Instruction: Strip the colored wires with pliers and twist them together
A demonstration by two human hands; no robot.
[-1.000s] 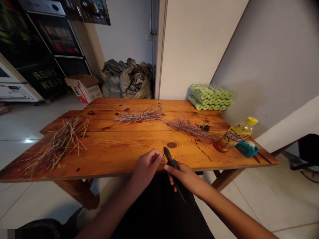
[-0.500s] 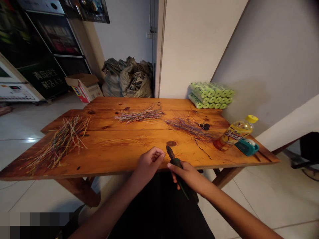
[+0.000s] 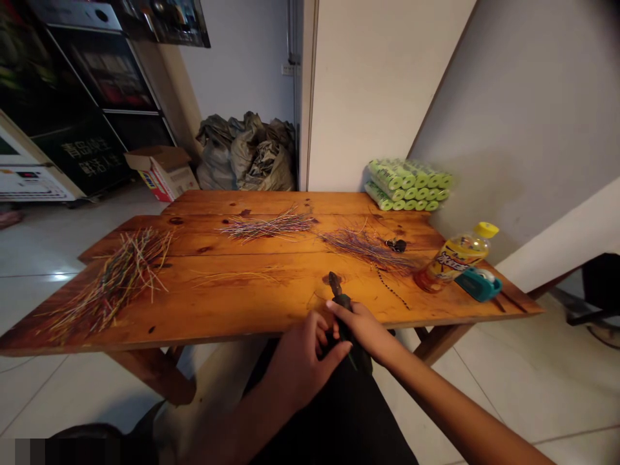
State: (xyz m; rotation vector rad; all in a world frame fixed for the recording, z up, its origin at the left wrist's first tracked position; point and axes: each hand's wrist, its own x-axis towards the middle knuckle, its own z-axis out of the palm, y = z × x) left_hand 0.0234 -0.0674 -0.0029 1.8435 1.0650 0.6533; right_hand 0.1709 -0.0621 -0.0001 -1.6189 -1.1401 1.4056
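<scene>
My right hand [image 3: 364,328] grips a dark-handled pair of pliers [image 3: 338,292] at the near edge of the wooden table [image 3: 252,303], its jaws pointing away from me over the wood. My left hand [image 3: 303,352] has come in beside it, fingers curled against the tool's handles just below the table edge. A few thin yellow wires [image 3: 237,276] lie on the table ahead of my hands.
A multicoloured wire pile [image 3: 116,274] lies at the left, a striped bundle [image 3: 266,226] at the back middle, a purple bundle [image 3: 368,248] to the right. A yellow-capped bottle [image 3: 455,255], a teal tape dispenser [image 3: 479,284] and green rolls [image 3: 407,186] occupy the right side.
My left hand left the table edge and moved right and down onto the pliers' handles. The pliers shifted slightly forward and to the right.
</scene>
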